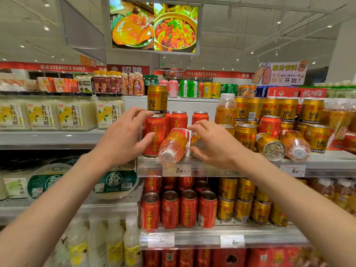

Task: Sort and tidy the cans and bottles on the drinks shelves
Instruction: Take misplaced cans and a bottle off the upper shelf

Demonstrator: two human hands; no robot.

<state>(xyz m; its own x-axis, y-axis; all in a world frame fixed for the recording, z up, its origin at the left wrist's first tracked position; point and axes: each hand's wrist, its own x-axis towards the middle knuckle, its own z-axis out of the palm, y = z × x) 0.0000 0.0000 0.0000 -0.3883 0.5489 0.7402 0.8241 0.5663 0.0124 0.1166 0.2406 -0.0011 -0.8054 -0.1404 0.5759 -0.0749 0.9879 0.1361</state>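
Right at the front edge of the middle shelf (192, 166), an orange-labelled bottle (173, 145) lies on its side, its white cap pointing out over the edge above the price tag (176, 170). Just beside it, toward the right, a toppled can (197, 144) also lies with its end facing outward; the right hand (213, 145) curls over this can, fingers on top and thumb at the near end, though whether it truly grips is hard to tell. The left hand (125, 135) is spread wide, fingers apart, its thumb touching an upright red can (154, 135) at the left end of the shelf and its fingertips near the base of a gold can (157, 99) stacked on top. More red cans (179, 119) stand behind the bottle. Further right along the same shelf stand gold cans (245, 135), with another tipped gold can (270, 145) and a second fallen bottle (295, 145) near the front edge. The lower shelf (221, 237) carries neat rows of red and gold cans.
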